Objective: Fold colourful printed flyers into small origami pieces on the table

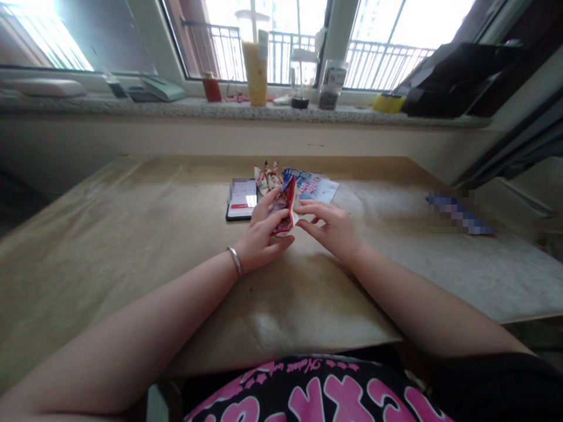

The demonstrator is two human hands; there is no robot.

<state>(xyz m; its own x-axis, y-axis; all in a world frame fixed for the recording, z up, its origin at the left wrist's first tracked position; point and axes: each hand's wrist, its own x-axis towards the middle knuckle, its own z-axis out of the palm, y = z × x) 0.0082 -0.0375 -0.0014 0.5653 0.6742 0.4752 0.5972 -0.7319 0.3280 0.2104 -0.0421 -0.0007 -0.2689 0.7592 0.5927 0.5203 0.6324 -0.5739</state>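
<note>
Crumpled red foil packet (pixel 284 205) being held between both hands, just above a tabletop

Under a granite windowsill (pixel 220 110), a tan board tabletop (pixel 132 246) is being leaned over by both forearms. The packet is being grasped by the left hand (pixel 264 231), its fingers curled around it, and is being pinched at its right edge by the right hand (pixel 328 230), whose fingertips (pixel 303 206) are touching it. Just behind are being left a smartphone (pixel 241 200) with a blurred screen, a blue-and-white packet (pixel 311 185) and folded red-and-white wrappers (pixel 267 179). A silver bangle (pixel 234 261) is being worn on the left wrist.
</note>
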